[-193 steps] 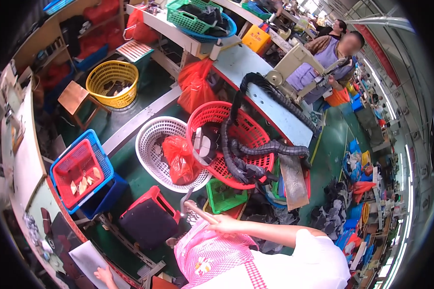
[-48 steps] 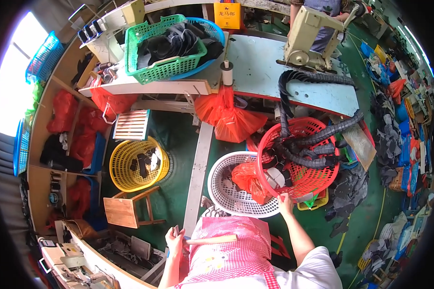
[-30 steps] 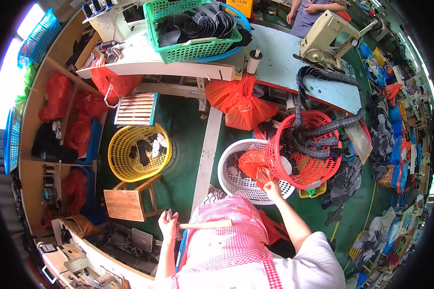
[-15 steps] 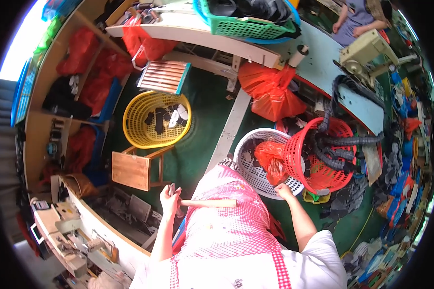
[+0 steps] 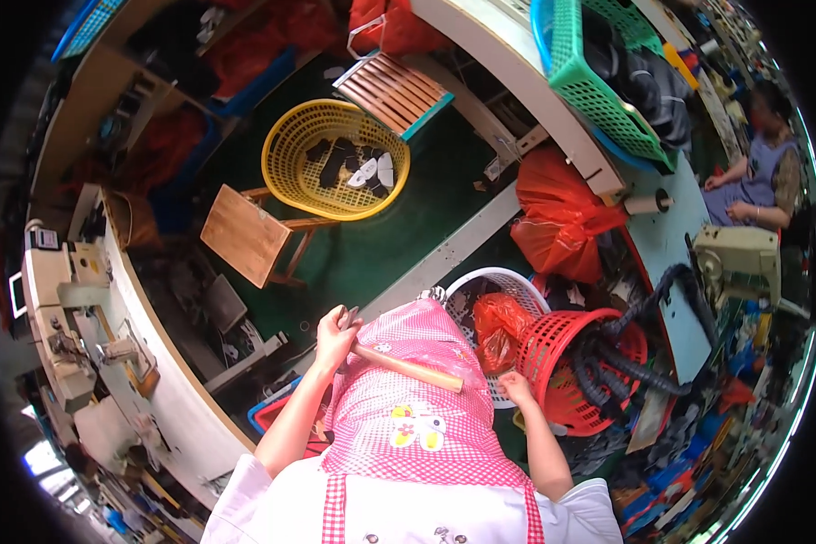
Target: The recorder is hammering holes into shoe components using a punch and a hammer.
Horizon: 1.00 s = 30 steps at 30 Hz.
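My left hand (image 5: 334, 340) is closed around the head end of a hammer, and a bit of metal pokes out above the fingers. The hammer's wooden handle (image 5: 417, 369) slants down to the right across the pink checked apron (image 5: 467, 431). To the right of the apron, my right hand (image 5: 515, 388) is curled into a fist; what is inside it, if anything, is hidden. That fist is in front of a white basket (image 5: 517, 283) and just left of a red basket (image 5: 553, 331). A red plastic bag (image 5: 499, 328) lies in the white basket.
A yellow basket (image 5: 286, 186) holds dark and white pieces, with a wooden stool (image 5: 245, 234) and a slatted stool (image 5: 394, 93) beside it. A red bag (image 5: 562, 213) hangs off the table edge. At left stands a sewing machine (image 5: 68, 317). A co-worker (image 5: 757, 177) sits far right.
The whole view has turned, so baskets and tables sit tilted and shifted. The hammer handle, level before, now slopes down to the right. Both hands remain closed.
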Available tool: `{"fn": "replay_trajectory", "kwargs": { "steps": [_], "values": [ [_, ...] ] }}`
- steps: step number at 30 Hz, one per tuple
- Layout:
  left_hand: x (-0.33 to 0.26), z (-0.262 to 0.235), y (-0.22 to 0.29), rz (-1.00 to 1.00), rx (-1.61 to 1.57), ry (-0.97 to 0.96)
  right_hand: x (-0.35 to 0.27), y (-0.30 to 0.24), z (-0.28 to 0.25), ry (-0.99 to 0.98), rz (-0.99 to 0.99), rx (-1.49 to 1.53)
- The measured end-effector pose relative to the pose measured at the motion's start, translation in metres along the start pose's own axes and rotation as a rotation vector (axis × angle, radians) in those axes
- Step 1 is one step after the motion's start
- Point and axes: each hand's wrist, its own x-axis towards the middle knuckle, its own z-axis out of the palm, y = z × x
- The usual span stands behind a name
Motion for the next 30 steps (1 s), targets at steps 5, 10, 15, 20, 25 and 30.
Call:
{"fn": "replay_trajectory", "kwargs": {
  "steps": [5, 10, 15, 20, 25, 30],
  "values": [
    [0.014, 0.012, 0.014, 0.022, 0.073, 0.062, 0.013, -0.029, -0.017, -0.053, 0.064, -0.148],
    [0.035, 0.035, 0.031, -0.056, 0.019, 0.089, 0.046, -0.075, -0.038, -0.127, 0.033, -0.023],
    [0.052, 0.051, 0.035, -0.028, 0.066, 0.105, 0.058, -0.145, -0.042, -0.107, -0.005, 0.032],
    [0.065, 0.056, 0.055, 0.008, 0.006, 0.067, 0.064, -0.163, -0.040, -0.154, -0.041, 0.105],
    [0.085, 0.058, 0.075, -0.012, 0.035, 0.013, 0.069, -0.141, -0.034, -0.076, -0.019, 0.110],
    [0.104, 0.059, 0.097, 0.063, -0.025, -0.099, 0.060, -0.126, -0.033, 0.024, -0.009, 0.147]
  ]
}}
